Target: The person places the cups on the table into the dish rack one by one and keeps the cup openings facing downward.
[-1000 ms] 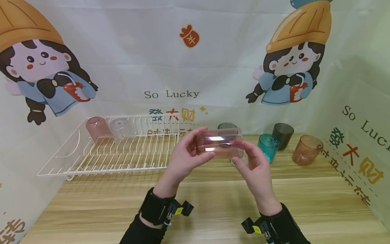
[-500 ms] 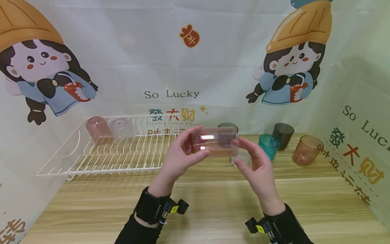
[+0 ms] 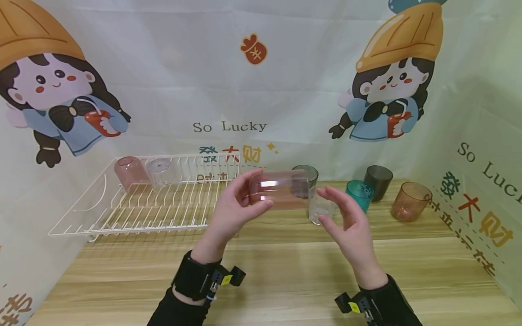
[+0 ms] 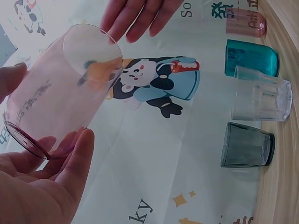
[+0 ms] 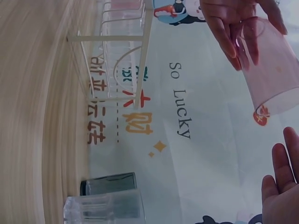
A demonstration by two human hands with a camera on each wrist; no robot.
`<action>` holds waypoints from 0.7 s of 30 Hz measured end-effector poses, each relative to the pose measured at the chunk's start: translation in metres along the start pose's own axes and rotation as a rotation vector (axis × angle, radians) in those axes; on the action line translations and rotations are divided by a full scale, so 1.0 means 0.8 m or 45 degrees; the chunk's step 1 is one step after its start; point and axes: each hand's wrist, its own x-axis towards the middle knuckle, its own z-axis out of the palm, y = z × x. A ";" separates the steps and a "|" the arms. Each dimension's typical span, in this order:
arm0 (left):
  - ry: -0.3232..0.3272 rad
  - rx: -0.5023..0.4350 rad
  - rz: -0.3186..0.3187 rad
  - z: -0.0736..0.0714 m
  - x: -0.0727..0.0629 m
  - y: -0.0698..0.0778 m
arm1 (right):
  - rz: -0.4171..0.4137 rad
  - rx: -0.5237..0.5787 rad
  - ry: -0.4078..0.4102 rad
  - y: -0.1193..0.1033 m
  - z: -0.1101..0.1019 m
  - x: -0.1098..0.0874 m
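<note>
My left hand (image 3: 232, 210) grips a clear pink glass (image 3: 281, 189) by its base end, thumb in front and fingers behind. The glass lies on its side in the air, its open rim toward the right; the left wrist view shows the pink glass (image 4: 65, 88) tilted. My right hand (image 3: 350, 231) is apart from the rim, with thumb and fingers spread and nothing between them. Behind the hands, a clear glass (image 3: 320, 210) and a grey glass (image 3: 306, 174) stand on the table, the grey one partly hidden by the pink glass.
A white wire dish rack (image 3: 159, 222) stands at the left, holding an upside-down pink glass (image 3: 132, 173) and an upside-down clear glass (image 3: 161, 172). To the right stand a teal glass (image 3: 360, 194), a dark grey glass (image 3: 378, 182) and an amber glass (image 3: 411, 202). A printed cloth hangs behind.
My left hand has carried the pink glass to the left. The right hand, which touched its rim end a second ago, has let go and moved slightly right.
</note>
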 end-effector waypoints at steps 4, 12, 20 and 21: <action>0.010 0.014 -0.009 -0.005 -0.001 -0.002 | -0.020 -0.020 0.003 0.005 -0.005 -0.001; 0.023 0.033 -0.025 -0.017 -0.002 -0.006 | 0.022 -0.085 0.003 0.012 -0.014 -0.005; 0.040 0.107 -0.065 -0.033 0.000 -0.014 | 0.042 -0.118 0.006 0.016 -0.020 -0.010; 0.045 0.120 -0.078 -0.036 0.000 -0.015 | 0.048 -0.126 0.006 0.017 -0.020 -0.011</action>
